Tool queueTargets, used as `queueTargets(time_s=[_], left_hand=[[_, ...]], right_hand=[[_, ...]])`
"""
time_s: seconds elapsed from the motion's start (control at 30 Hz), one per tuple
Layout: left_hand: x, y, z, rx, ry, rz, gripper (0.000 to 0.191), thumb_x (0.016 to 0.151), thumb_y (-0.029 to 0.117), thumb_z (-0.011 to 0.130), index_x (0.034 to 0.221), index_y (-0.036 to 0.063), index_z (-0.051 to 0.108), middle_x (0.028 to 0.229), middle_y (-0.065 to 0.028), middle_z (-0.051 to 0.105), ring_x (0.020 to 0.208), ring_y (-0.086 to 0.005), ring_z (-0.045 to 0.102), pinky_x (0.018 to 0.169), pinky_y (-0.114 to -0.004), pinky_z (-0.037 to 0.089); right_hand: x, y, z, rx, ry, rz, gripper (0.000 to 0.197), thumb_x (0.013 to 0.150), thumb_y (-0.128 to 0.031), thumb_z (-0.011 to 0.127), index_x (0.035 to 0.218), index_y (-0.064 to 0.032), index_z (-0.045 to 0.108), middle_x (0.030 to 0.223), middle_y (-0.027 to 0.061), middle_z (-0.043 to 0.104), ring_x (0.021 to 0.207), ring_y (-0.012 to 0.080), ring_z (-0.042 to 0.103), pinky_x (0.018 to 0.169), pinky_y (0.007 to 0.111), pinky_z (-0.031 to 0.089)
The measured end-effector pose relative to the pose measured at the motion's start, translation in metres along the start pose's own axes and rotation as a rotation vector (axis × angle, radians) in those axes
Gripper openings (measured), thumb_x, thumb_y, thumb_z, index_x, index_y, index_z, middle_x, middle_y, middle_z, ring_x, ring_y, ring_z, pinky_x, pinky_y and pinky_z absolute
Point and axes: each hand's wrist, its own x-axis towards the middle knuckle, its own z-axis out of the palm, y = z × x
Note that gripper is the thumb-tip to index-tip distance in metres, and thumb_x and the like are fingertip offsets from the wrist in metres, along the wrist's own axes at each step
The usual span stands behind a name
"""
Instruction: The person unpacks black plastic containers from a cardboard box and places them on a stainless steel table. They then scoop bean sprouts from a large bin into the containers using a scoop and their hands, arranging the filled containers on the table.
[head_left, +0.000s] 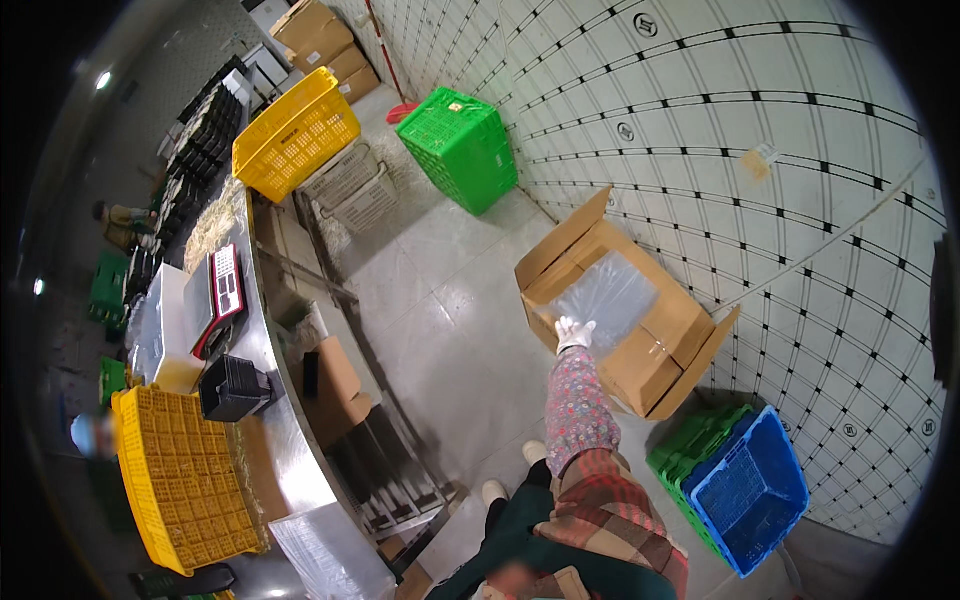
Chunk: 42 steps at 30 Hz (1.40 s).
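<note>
My right hand (574, 333), in a white glove, reaches out with its fingers spread. It is over the near left edge of a bundle of transparent plastic film (616, 291); whether it touches the film cannot be made out. The film lies inside an open cardboard box (660, 367), whose flaps stand outward against the tiled wall. A floral sleeve cover (581, 409) runs up that forearm to a plaid jacket sleeve. My left hand is out of view.
Nested blue and green crates (750, 487) stand right of me; a green crate (461, 150) is farther ahead. The metal table (300, 457) at left carries a scale (217, 292), black plastic containers (232, 388), yellow crates (187, 480) and plastic film (334, 555). People are beyond it.
</note>
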Motion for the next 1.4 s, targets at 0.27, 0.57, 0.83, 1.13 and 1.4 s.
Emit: queueTargets(time_s=[0.27,0.57,0.83,1.13,1.4], left_hand=[[-0.002,-0.005,-0.011,-0.026,0.041,-0.022,0.025,0.077,0.026,0.065,0.094,0.0102,0.058,0.081,-0.0022,0.053,0.071,-0.015,0.051,0.057,-0.03,0.041],[-0.045,0.029,0.038,-0.268,-0.116,0.181,0.021,0.077,0.02,0.061,0.09,0.0042,0.057,0.083,-0.0056,0.055,0.076,-0.0169,0.053,0.063,-0.031,0.043],[-0.18,0.023,0.176,0.139,-0.765,0.561,0.032,0.07,-0.002,0.062,0.059,0.0114,0.035,0.06,0.0076,0.036,0.056,-0.004,0.031,0.049,-0.021,0.026],[-0.291,-0.011,0.276,0.581,-1.181,0.891,0.035,0.073,0.008,0.065,0.059,0.0029,0.034,0.046,-0.0059,0.031,0.046,-0.008,0.029,0.04,-0.03,0.029],[-0.354,-0.088,0.322,0.661,-1.571,0.579,0.027,0.075,0.012,0.063,0.063,0.0032,0.04,0.05,-0.0037,0.039,0.049,-0.0081,0.037,0.044,-0.03,0.036]], right_hand=[[-0.043,-0.026,0.034,-0.349,-0.176,0.271,0.096,0.083,-0.065,0.045,0.142,0.0007,0.007,0.142,0.0235,0.028,0.124,0.0421,0.039,0.099,0.058,0.034],[-0.183,0.057,-0.095,-1.152,-0.36,0.757,0.036,0.087,-0.053,0.05,0.094,-0.0171,0.052,0.073,0.0018,0.058,0.06,0.0176,0.058,0.052,0.036,0.049],[-0.387,0.067,-0.075,-1.147,-0.547,1.338,0.099,0.077,-0.059,0.062,0.143,-0.003,0.015,0.146,0.0215,0.02,0.13,0.04,0.029,0.1,0.055,0.031],[-0.316,-0.021,-0.126,-1.018,-0.228,0.469,0.069,0.075,-0.043,0.073,0.116,0.0006,0.039,0.104,0.0197,0.05,0.08,0.0308,0.058,0.063,0.041,0.053],[-0.278,-0.14,-0.078,-0.851,-0.469,-0.129,0.018,0.086,-0.014,0.061,0.075,-0.0079,0.047,0.061,0.0036,0.052,0.05,0.0185,0.059,0.046,0.032,0.051]])
